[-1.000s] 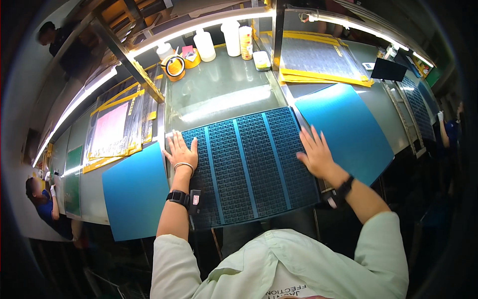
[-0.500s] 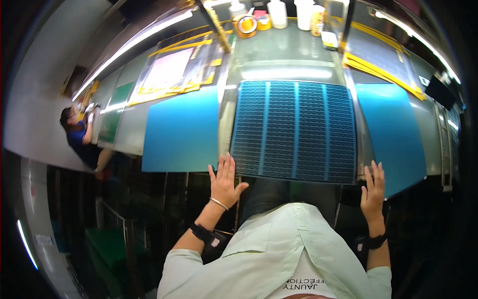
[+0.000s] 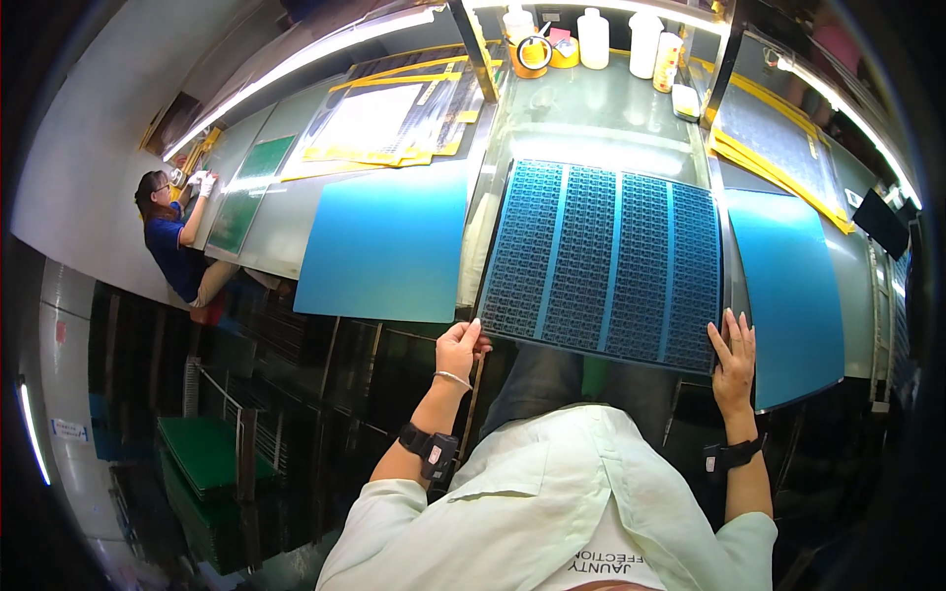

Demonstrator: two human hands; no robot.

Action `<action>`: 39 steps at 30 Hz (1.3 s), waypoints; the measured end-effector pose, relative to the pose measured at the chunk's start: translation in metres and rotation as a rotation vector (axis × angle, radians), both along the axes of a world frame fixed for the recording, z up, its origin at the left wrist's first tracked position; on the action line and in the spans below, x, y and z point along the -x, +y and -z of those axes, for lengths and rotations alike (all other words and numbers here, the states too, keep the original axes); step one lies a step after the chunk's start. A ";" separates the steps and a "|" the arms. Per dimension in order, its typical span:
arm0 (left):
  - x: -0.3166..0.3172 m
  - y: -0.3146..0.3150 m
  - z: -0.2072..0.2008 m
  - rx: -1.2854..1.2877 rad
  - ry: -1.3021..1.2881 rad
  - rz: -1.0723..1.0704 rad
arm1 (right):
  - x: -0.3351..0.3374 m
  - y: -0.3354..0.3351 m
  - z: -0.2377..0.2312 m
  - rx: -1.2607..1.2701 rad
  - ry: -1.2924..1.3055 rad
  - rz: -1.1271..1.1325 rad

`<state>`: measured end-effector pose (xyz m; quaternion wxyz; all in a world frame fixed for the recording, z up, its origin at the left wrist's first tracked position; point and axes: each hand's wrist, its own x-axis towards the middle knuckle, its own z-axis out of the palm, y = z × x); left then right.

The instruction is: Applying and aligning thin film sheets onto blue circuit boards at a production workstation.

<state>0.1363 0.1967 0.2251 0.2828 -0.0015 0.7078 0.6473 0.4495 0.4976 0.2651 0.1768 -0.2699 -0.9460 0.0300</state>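
A blue sheet panel with dark columns of a fine printed pattern [image 3: 589, 256] lies in front of me, tilted slightly, its near edge overhanging the bench. At its near left corner my left hand [image 3: 458, 353] is closed, thumb and fingers pinching the edge. My right hand [image 3: 733, 369] is by the near right corner, fingers stretched upward and apart along the side edge, the fingertips at the panel. Plain blue sheets flank it, one on the left [image 3: 384, 246] and another on the right [image 3: 788, 295].
Yellow-edged clear films [image 3: 379, 123] lie at the back left, and more yellow-edged films [image 3: 774, 148] at the back right. White bottles [image 3: 593, 39] and tape rolls [image 3: 529, 56] stand at the back. A co-worker [image 3: 172, 236] is at the bench's far left beside a green panel [image 3: 251, 192].
My left hand has gone from spread fingers to a pinch on the panel's near left corner. My right hand has come against the right edge. The view has shifted.
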 end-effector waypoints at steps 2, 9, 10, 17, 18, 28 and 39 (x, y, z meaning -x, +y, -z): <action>0.002 0.000 0.001 -0.088 -0.026 -0.003 | -0.001 0.002 -0.007 -0.019 0.020 0.007; 0.059 0.001 -0.183 -0.709 0.440 0.133 | 0.015 0.033 -0.135 0.281 0.663 -0.195; 0.063 0.001 -0.212 -0.842 0.536 0.159 | 0.021 0.040 -0.151 0.584 0.885 -0.098; 0.005 0.096 -0.171 0.122 1.495 0.802 | 0.102 0.144 -0.080 1.163 0.938 0.298; -0.001 0.102 -0.142 0.243 1.489 0.881 | 0.107 0.150 -0.057 1.162 0.936 0.305; 0.008 0.135 -0.044 0.736 1.307 0.916 | -0.168 0.150 0.004 -0.508 0.450 1.211; 0.016 0.169 -0.058 0.671 1.300 0.971 | -0.202 0.097 0.006 1.168 1.715 0.679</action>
